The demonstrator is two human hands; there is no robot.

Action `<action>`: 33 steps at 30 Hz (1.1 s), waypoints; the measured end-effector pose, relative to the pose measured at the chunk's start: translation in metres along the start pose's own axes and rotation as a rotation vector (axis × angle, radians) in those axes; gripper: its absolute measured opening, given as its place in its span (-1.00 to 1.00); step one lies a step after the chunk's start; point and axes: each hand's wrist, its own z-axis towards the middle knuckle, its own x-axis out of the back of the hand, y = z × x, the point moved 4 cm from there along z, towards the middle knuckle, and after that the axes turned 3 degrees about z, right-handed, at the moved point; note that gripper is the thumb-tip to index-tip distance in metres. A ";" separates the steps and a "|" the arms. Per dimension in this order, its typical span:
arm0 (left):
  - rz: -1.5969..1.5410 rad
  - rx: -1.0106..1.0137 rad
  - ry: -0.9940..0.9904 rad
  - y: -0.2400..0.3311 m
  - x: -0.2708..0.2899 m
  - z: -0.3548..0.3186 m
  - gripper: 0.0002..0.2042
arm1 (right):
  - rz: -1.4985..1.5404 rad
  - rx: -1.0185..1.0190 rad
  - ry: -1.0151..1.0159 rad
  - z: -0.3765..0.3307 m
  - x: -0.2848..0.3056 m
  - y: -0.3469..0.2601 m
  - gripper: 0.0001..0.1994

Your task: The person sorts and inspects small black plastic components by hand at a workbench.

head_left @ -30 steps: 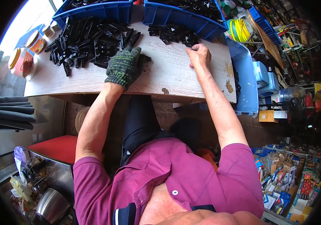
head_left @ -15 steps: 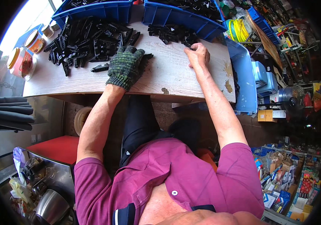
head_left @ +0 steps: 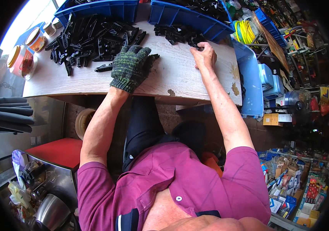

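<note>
My left hand [head_left: 130, 66], in a green knitted glove, lies flat on the pale wooden table [head_left: 180, 77] with its fingers over small black plastic parts [head_left: 151, 57]. One loose black part [head_left: 103, 68] lies just left of the glove. A large heap of black plastic parts [head_left: 91, 40] covers the table's far left. My bare right hand [head_left: 204, 55] rests at the near edge of a smaller heap of black parts [head_left: 176, 32], fingertips pinching one black piece.
Two blue plastic bins [head_left: 180, 15] stand along the table's far edge, holding more black parts. Jars with lids [head_left: 22, 59] stand at the far left. A blue crate [head_left: 251, 77] and a yellow cable coil [head_left: 243, 30] are to the right. Cluttered shelves fill the right side.
My gloved left hand has slid slightly toward me and to the right, dragging black parts with it. My right hand has stayed at the smaller heap.
</note>
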 end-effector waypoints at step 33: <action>-0.046 0.026 -0.011 -0.007 -0.002 0.000 -0.79 | 0.016 -0.083 -0.141 -0.001 -0.001 -0.005 -0.78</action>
